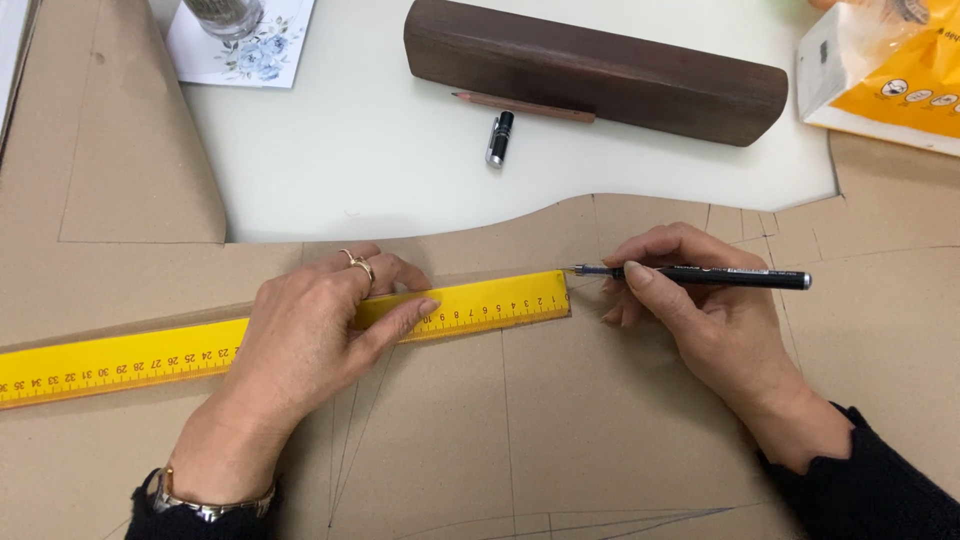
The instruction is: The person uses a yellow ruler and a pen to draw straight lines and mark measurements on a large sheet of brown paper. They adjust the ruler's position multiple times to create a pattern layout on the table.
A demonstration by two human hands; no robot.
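Note:
My left hand [310, 335] presses flat on a long yellow ruler [130, 355] that lies across brown pattern paper [600, 420]. It wears a ring and a wrist bracelet. My right hand [700, 320] grips a black pen [740, 277], held almost level. The pen's tip touches the paper just past the ruler's right end. Thin drawn lines run across the paper below the ruler.
On the white table [350, 150] behind the paper lie a dark wooden block [600, 65], a pencil [525, 107] and a small black and silver cap [499, 137]. A glass on a floral coaster [240, 45] stands at the back left, and a yellow packet [900, 80] at the back right.

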